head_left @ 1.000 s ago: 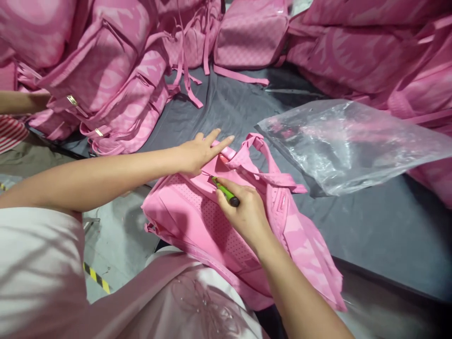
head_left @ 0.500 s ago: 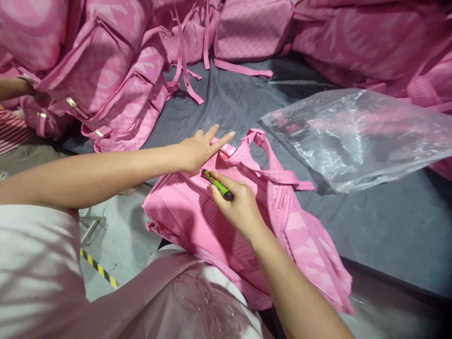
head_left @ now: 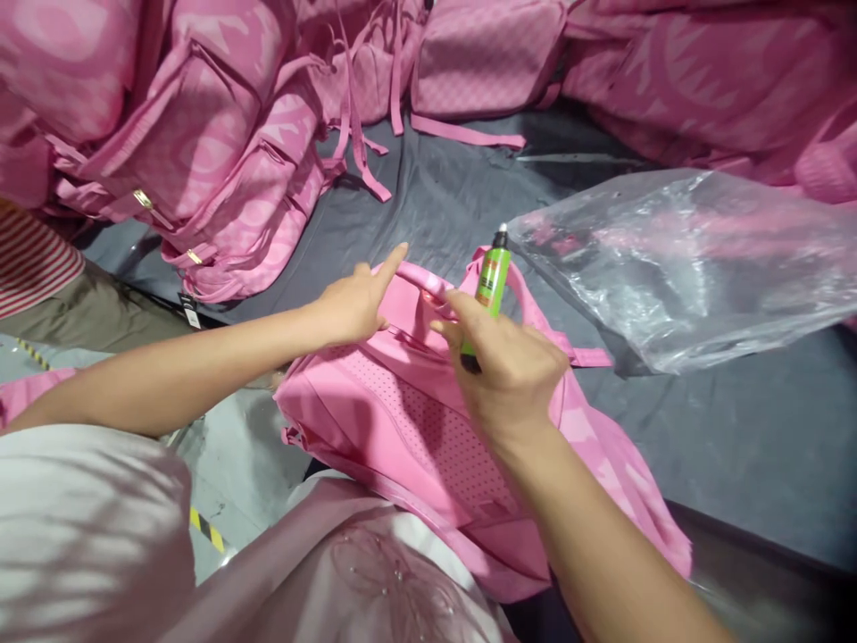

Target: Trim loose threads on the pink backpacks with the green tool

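Well, a green tool (head_left: pixel 492 279) stands up in the right hand (head_left: pixel 514 362)

So, I look on from far away, through the camera on the person's head. The right hand has its fingers clamped on the green tool. The tool is thin, with black at both ends and a small pale tip that points up. It is above the top part of a pink backpack (head_left: pixel 361 427).

The backpack lies at the near edge of the tabletop (head_left: pixel 676 438), close to the person's body. Its back side faces me, and I can see lots of little dots on it. The left hand (head_left: pixel 349 308) is on the top edge of the backpack, with one finger stretched out. I cannot tell if its other fingers pinch the cloth.

To the right, near the backpack, a clear plastic bag (head_left: pixel 683 268) lies on the dark tabletop. A big heap of pink bags (head_left: pixel 214 134) is at the far left, and more pink backpacks (head_left: pixel 710 80) are at the far right. At the left side I see a bit of someone's red and white striped clothes (head_left: pixel 35 259).
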Demonstrator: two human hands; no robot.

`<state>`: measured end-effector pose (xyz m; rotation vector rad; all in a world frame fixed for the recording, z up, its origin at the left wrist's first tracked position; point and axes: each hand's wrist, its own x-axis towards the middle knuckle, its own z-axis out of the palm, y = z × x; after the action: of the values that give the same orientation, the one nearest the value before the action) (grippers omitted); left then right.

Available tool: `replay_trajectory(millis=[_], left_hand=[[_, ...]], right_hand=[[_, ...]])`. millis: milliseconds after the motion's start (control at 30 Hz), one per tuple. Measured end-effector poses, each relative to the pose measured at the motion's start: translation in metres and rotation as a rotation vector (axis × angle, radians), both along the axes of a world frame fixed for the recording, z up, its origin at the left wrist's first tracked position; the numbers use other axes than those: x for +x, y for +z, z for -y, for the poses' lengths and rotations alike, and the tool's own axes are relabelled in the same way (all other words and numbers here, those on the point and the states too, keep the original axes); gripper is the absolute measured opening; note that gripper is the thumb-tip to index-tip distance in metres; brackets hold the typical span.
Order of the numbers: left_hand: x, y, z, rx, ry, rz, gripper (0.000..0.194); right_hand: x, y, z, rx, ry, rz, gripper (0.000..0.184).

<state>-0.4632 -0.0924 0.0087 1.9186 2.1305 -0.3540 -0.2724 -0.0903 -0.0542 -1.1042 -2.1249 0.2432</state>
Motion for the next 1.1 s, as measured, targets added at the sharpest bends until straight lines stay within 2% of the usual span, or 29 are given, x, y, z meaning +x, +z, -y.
replay_trajectory(millis=[67,100,200,267,400,500,700,933,1100], left_hand=[[-0.002,0.0,-0.002,-0.062,-0.041,0.06,0.097],[-0.004,0.0,-0.004,-0.07,-0.071,0.084,0.094],[-0.01,-0.004,-0.007,-0.035,-0.092,0.103,0.093],[-0.014,-0.006,-0.006,-0.013,-0.083,0.101,0.097],[-0.015,-0.003,-0.007,-0.114,-0.081,0.101,0.115],[-0.009,0.001,-0.009,-0.178,-0.065,-0.007,0.123],[0.004,-0.003,-0.015,-0.169,-0.043,-0.204,0.12],[-0.003,-0.003,-0.019,-0.211,-0.144,-0.197,0.118],[-0.011,-0.012,-0.022,-0.193,-0.167,-0.156,0.112]], right_hand=[[-0.014,0.001,-0.011,0.077,0.031,0.123,0.034],[-0.022,0.001,-0.015,0.1,0.057,0.171,0.039],[-0.045,-0.005,-0.023,0.062,0.101,0.291,0.075],[-0.055,-0.009,-0.025,0.015,0.098,0.348,0.089],[-0.061,-0.014,-0.026,-0.031,0.101,0.341,0.083],[-0.06,-0.016,-0.028,-0.054,0.097,0.327,0.08],[-0.061,-0.02,-0.032,-0.072,0.089,0.315,0.08],[-0.06,-0.018,-0.031,-0.067,0.084,0.273,0.076],[-0.061,-0.02,-0.033,-0.082,0.086,0.276,0.08]])
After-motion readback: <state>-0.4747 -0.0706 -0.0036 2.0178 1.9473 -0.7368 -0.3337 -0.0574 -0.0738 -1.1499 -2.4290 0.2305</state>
